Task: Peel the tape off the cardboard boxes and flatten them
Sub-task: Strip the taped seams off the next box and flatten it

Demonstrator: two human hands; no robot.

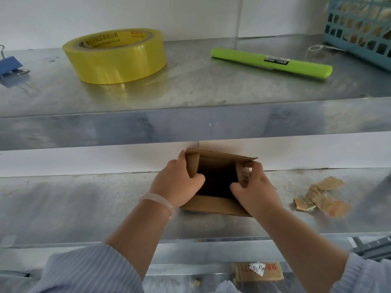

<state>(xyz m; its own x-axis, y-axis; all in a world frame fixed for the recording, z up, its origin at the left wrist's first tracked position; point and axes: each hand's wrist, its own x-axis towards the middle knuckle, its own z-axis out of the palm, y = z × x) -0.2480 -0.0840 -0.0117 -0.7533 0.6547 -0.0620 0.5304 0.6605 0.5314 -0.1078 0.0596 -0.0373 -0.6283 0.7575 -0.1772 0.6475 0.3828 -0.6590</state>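
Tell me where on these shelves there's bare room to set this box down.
Lower shelf: bare metal left of the left hand. Upper shelf: gap between the tape roll and the green marker. Crowded: tape scraps right of the box; basket at upper right.

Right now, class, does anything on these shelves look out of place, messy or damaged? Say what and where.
Yes: crumpled scraps of brown tape lie loose on the lower shelf, right of the cardboard box held by the left hand and right hand. They look like torn-off litter, not stored items. Nothing else stands out.
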